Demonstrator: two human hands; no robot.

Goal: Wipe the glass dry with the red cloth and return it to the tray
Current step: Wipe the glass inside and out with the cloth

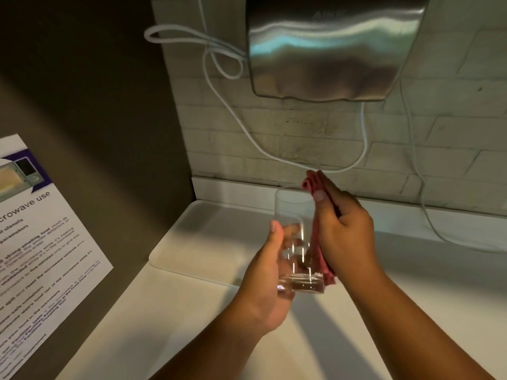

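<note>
A: What is nearest?

B: Two bare forearms reach in from the near edge over a white counter (pixel 142 311). The left hand (pixel 270 272) is wrapped around the lower part of a clear glass (pixel 295 237), thumb on the near-left side, fingers showing through the far side. The glass is upright, tilted slightly, its thick base near the palm and its open rim pointing up and away.

A: And the other hand?

B: The right hand (pixel 343 231) grips a folded red cloth (pixel 318 242) and presses it flat against the right outer wall of the glass. The cloth runs along that side from just above the rim down to the base, where a corner sticks out below the hand. The thumb lies along the cloth near the top.

A: So where is the glass?

B: Held in the air between both hands, above the near right edge of a white tray (pixel 197 237). It does not touch the tray.

A: What lies to the left?

B: A printed notice (pixel 41 242) about microwave use, fixed to a dark side panel.

A: Farther back?

B: A pale brick wall (pixel 301 133) rises behind the tray. A brushed metal hand dryer (pixel 329 48) hangs on it, and white cables (pixel 219 78) loop down from the dryer's left side and across the wall.
</note>
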